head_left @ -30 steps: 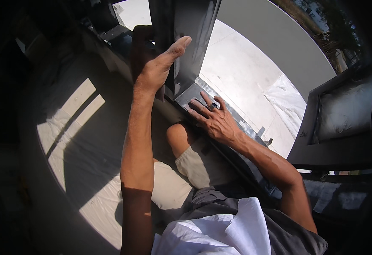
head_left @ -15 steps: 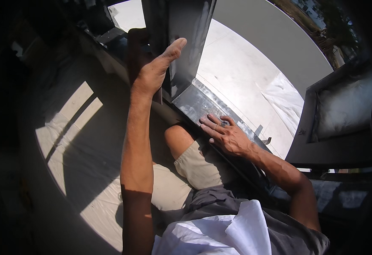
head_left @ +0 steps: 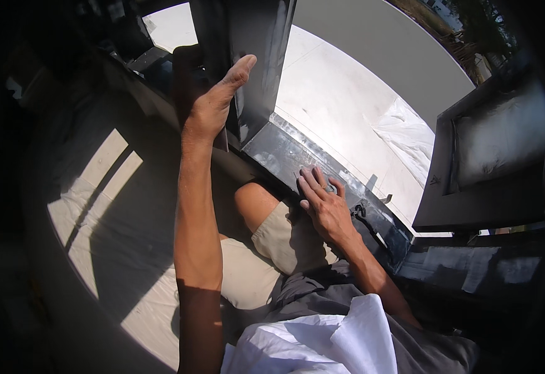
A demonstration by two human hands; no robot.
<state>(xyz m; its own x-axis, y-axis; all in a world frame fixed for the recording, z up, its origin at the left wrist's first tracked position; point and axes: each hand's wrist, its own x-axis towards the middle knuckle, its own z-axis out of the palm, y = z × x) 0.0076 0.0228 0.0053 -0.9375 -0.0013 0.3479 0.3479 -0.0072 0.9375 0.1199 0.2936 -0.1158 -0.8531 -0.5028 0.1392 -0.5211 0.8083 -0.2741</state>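
Note:
My left hand [head_left: 207,112] is raised against the side of a dark upright post [head_left: 247,62], its thumb stretched outward and lit by the sun. Its other fingers fall in deep shadow, so what they do is hidden. A thin brownish edge [head_left: 224,141] shows just below the palm; I cannot make out what it belongs to. Lower down, my right hand [head_left: 325,206] lies with fingers apart on a dark, dusty, scuffed metal sill [head_left: 278,151]. Nothing shows in its grip. A dark metal latch or bracket [head_left: 361,212] sits on the sill beside its wrist.
Beyond the sill lies a bright white surface [head_left: 322,81] with crumpled plastic sheeting [head_left: 406,134]. A dark framed panel [head_left: 428,209] stands at the right. My bent knee [head_left: 257,202] is close under the sill. Sunlit sheeting [head_left: 148,324] covers the lower left.
My right hand has turned and drawn slightly nearer on the sill, uncovering the latch beside it. The left hand keeps its place on the post, while the whole view has shifted a little.

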